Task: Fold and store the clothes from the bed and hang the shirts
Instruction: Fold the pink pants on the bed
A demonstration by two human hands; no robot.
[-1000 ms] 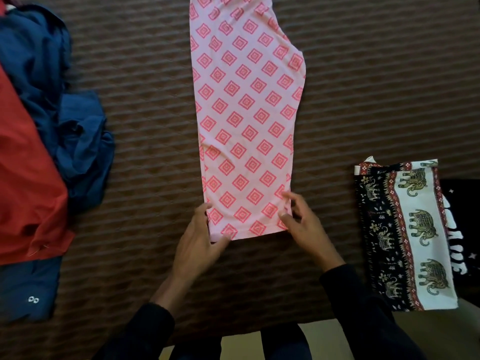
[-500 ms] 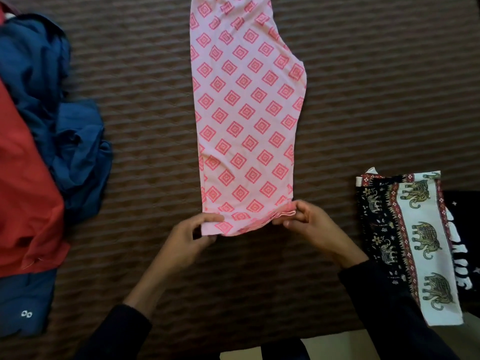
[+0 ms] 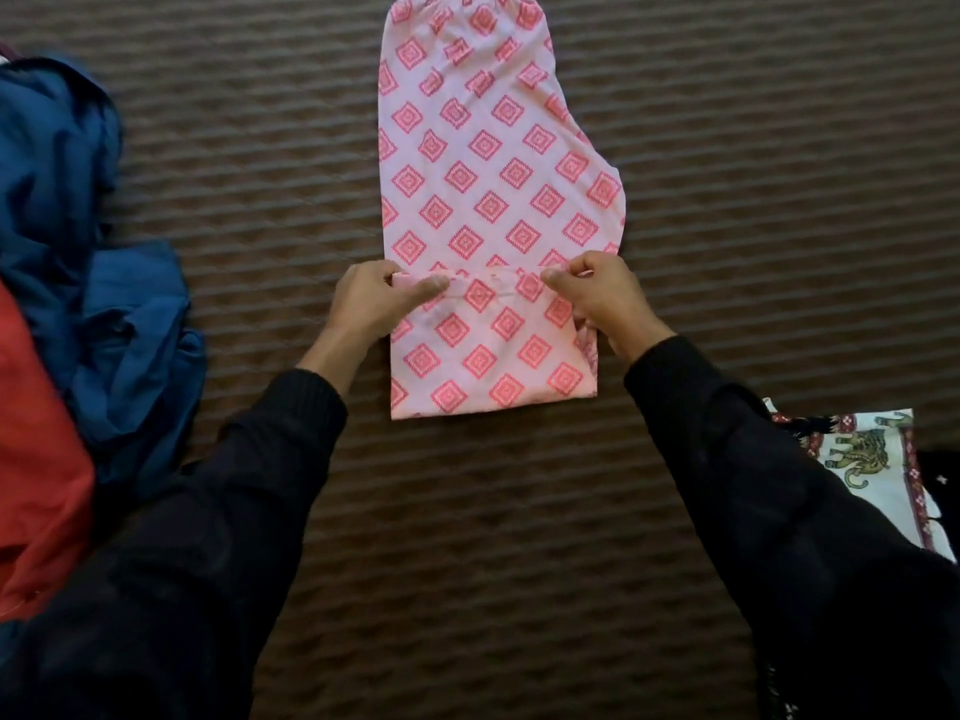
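Now both hands gripped hem of pink diamond-print cotton trousers (image 3: 488,200) (folded up over themselves): left hand (image 3: 371,304), right hand (image 3: 605,296), fabric pinched between curled fingers, on brown ribbed bedcover (image 3: 779,200).

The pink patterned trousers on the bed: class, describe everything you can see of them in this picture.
The pink patterned trousers are pale pink, printed with rows of darker pink diamonds, in what looks like soft thin cloth. They lie flat and lengthwise on the brown ribbed bedcover, gathered waist at the far end. The near end is folded up over the rest, making a doubled panel. The left hand and right hand each pinch a corner of the folded-over edge.
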